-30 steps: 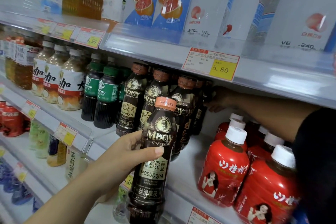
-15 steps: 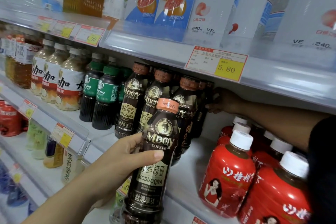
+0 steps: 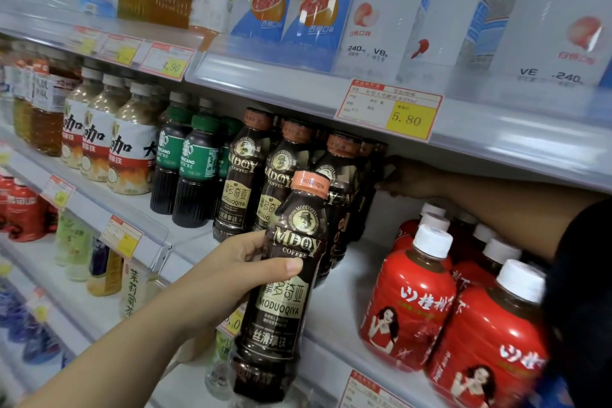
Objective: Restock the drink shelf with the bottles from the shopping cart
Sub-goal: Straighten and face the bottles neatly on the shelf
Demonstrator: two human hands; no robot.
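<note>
Grips a dark brown plastic coffee bottle with a pale orange cap (image 3: 288, 291) in the left hand (image 3: 225, 275), thumb across the front label, fingers curled round behind the waist. Holds it upright in the air, just in front of the row of matching dark coffee bottles (image 3: 245, 175) on the white metal shelf (image 3: 344, 278), not yet set down. Reaches with the right hand (image 3: 409, 177) deep into the shadow beside that row, near its rearmost bottles; cannot tell there whether fingers lie apart or clamped. Leaves bare shelf between the row and the red plastic bottles with white caps (image 3: 414, 295).

Looks full, so probably fairly heavy for its size. Likely stiff enough not to buckle, though with a glossy sleeve that may slide in a loose grip. Best taken round the narrowed middle, as here, and not by the cap. Calls for a level landing, being tall, narrow and apt to topple neighbours.

Compared with a second ago, shows almost nothing new: same grip, same spot in front of the row, right hand still at the back.
</note>
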